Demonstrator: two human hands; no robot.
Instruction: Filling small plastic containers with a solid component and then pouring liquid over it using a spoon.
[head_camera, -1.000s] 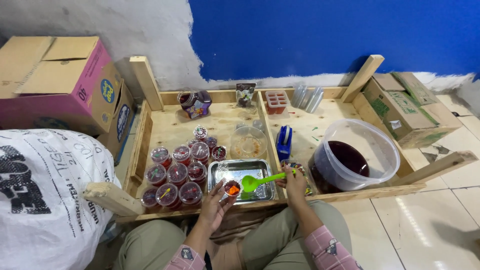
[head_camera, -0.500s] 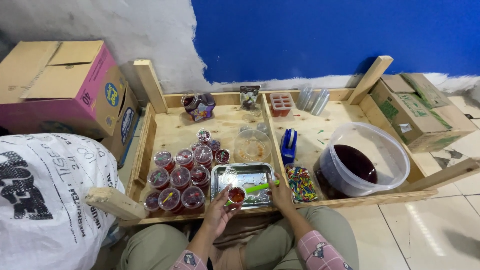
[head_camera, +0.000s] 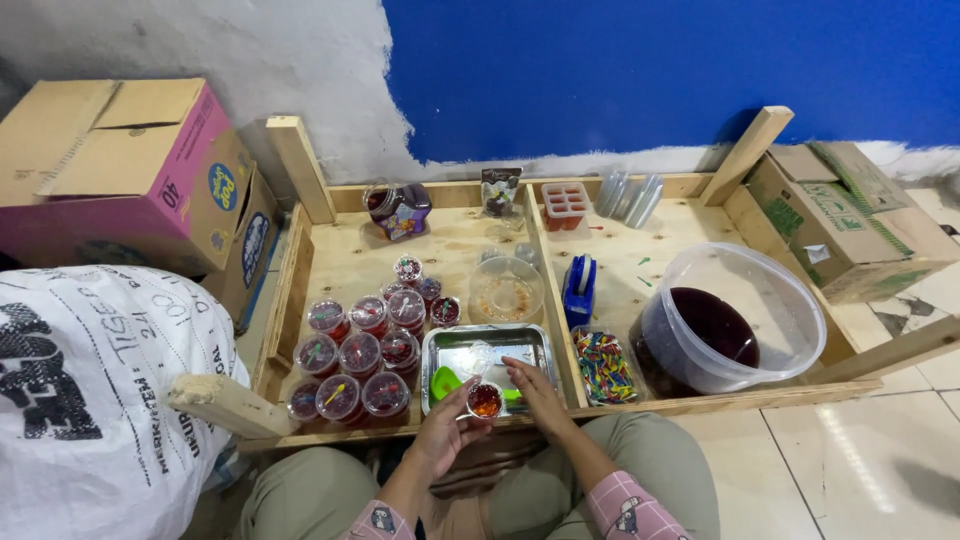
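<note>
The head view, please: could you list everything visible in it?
Wooden tray: one, pale, on the floor.
Steel pan: one, silver, front centre.
Small cup: one, red contents, in the left hand.
Green scoop: one, in the pan.
Filled cups: about a dozen, red, left compartment.
Tub: one, clear, dark liquid, right.
Coloured spoons: one boxful, beside the tub.
Cardboard boxes: several, both sides.
Sack: one, white, left.
Left hand: holds the small cup.
Right hand: over the pan.

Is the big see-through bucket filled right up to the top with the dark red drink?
No, the dark red liquid sits low in the clear bucket, leaving most of its wall bare.
</note>
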